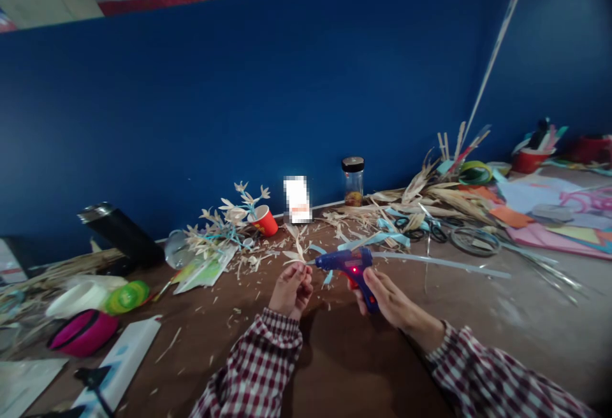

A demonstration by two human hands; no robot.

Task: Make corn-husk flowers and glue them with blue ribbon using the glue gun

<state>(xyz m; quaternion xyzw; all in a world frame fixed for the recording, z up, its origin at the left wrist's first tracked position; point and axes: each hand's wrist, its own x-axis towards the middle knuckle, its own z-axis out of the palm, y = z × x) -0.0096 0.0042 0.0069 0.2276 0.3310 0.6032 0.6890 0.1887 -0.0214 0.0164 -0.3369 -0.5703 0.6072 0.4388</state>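
My right hand (385, 297) grips a blue hot glue gun (343, 260) by its handle, with a red light glowing on its side. A long translucent glue stick (440, 262) sticks out of the gun's back end toward the right. Pinched in the fingers of my left hand (291, 287) is a small pale corn husk flower (299, 251), its petals pointing up. The gun's nozzle reaches the base of the petals; whether it touches them I cannot tell.
Husk flowers (217, 227) and a red paper cup (264, 220) lie at the back left, near a black bottle (122, 233). Behind my hands stand a lidded glass jar (354, 182) and a blurred-out bright rectangle (297, 198). Scissors (415, 230), dried husks (423, 192) and coloured paper (540, 233) spread rightward.
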